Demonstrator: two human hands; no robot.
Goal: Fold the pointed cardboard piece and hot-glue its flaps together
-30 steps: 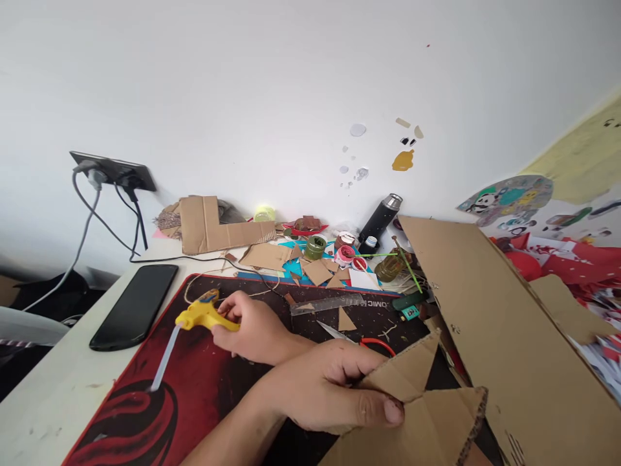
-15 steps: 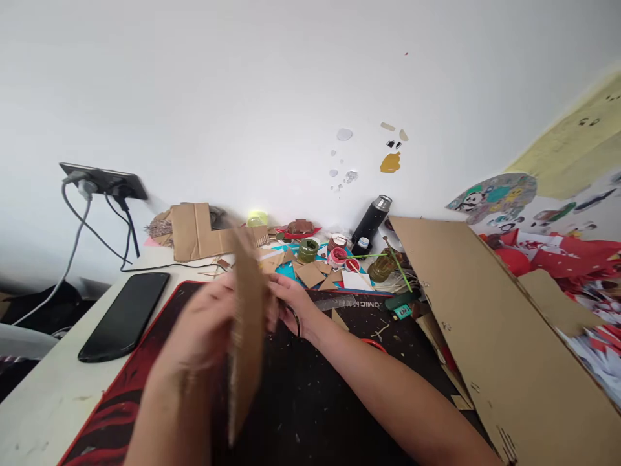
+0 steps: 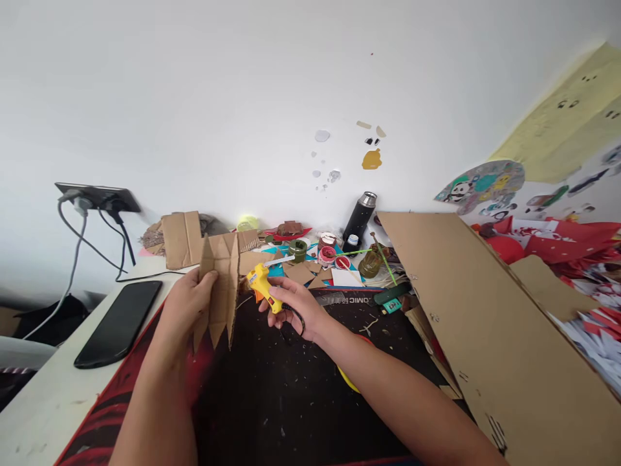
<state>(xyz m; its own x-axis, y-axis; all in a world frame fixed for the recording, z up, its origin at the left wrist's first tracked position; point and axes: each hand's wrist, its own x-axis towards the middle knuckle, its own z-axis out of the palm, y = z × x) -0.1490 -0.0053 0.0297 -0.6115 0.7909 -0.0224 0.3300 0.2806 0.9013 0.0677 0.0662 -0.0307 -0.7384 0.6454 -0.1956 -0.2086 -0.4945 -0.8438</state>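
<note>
My left hand grips a folded cardboard piece with pointed ends, held upright over the mat's left part. To the right of it, my right hand is closed around a yellow glue gun. A white glue stick juts from the gun's upper end toward the paint jars. The gun and the cardboard are close together, with a small gap between them. A black cable loops beside my right wrist.
Black and red mat lies under both arms. A black phone rests at left. Paint jars, cardboard scraps and a black flask stand along the wall. A large cardboard sheet leans at right.
The cardboard has turned from edge-on to show its folded face and pointed ends. My hands have moved apart, and the glue gun now shows in my right hand.
</note>
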